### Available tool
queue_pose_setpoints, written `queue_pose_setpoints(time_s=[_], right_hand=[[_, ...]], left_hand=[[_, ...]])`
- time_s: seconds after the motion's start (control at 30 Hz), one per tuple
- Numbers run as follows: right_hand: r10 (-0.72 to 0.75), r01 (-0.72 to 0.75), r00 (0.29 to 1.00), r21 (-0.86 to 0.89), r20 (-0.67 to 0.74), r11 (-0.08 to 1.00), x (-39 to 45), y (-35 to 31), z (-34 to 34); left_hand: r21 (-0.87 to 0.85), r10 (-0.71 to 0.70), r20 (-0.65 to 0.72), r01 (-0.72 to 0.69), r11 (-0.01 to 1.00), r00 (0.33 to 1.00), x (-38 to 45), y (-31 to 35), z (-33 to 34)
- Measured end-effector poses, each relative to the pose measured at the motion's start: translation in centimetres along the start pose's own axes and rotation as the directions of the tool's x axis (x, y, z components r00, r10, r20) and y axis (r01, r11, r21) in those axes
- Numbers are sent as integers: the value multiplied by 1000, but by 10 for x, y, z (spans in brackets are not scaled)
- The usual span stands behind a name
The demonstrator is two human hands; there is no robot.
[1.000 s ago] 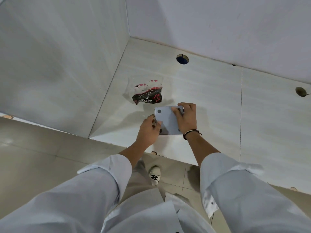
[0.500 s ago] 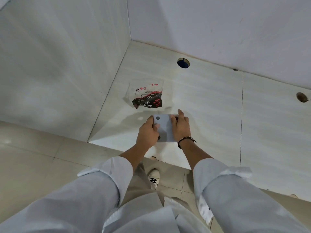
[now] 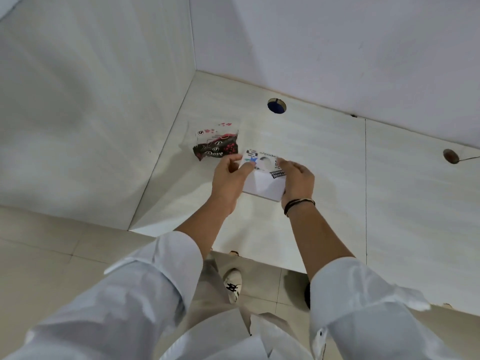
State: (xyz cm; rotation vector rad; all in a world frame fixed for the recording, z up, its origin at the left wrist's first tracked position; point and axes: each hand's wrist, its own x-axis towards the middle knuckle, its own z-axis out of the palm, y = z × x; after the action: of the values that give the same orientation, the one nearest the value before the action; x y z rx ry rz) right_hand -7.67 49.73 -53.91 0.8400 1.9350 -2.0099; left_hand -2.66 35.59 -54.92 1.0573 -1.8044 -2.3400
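Both your hands grip the small white box [image 3: 262, 184] over the counter [image 3: 337, 203], near its back left corner: left hand [image 3: 228, 178] pinches the printed far end, right hand [image 3: 298, 180] curls round the right side. Its long axis points away from you.

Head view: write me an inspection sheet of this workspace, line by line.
surface: white tiled counter, with a round hole showing blue inside near the back wall.
job's things: white box, printed on its upper face, held over the counter.
clutter: Dove wrapper lying on the counter, left of the box.
grips: left grip pinches the box's printed end; right grip curls round its right side.
cables: thin wire running from a second hole to the right edge.
surroundings: white walls, beige floor tiles, one shoe.
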Motion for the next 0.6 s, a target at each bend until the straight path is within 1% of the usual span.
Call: queue_pose_setpoints(time_s=[0.07,0.13,0.17,0.23,0.3,0.33,0.4,0.43,0.5,0.53,0.6], right_hand=[[16,-23,995,70,95,997,4,-14,12],[68,-88,975,83,212,993,10,-30,29],[86,-107,965,72,248,992,15,-35,38],[56,-81,954,72,295,994,31,-46,67],[15,-21,962,20,274,1000,65,-46,104],[3,0,966,-13,257,1000,106,-33,121],[0,10,969,-39,249,999,158,-24,156],[2,4,966,-24,258,1000,176,-26,175],[-14,23,968,-33,252,999,170,-45,204],[-20,39,971,-73,239,997,155,-57,216],[-38,87,973,-213,227,973,152,-62,237]], left_hand=[[-33,75,26,-74,997,997,12,15,-5],[-60,142,27,-140,988,990,33,34,-9],[-59,173,19,-171,983,985,46,42,-10],[15,198,-3,-198,980,980,80,61,-16],[140,188,-9,-184,973,982,116,80,-22],[202,190,-2,-185,962,982,134,89,-25],[275,228,15,-223,935,974,166,106,-31],[302,249,29,-246,921,968,184,115,-33],[357,252,62,-258,898,966,213,126,-37],[366,246,73,-256,895,966,227,129,-38],[397,208,62,-216,892,976,257,123,-44]])
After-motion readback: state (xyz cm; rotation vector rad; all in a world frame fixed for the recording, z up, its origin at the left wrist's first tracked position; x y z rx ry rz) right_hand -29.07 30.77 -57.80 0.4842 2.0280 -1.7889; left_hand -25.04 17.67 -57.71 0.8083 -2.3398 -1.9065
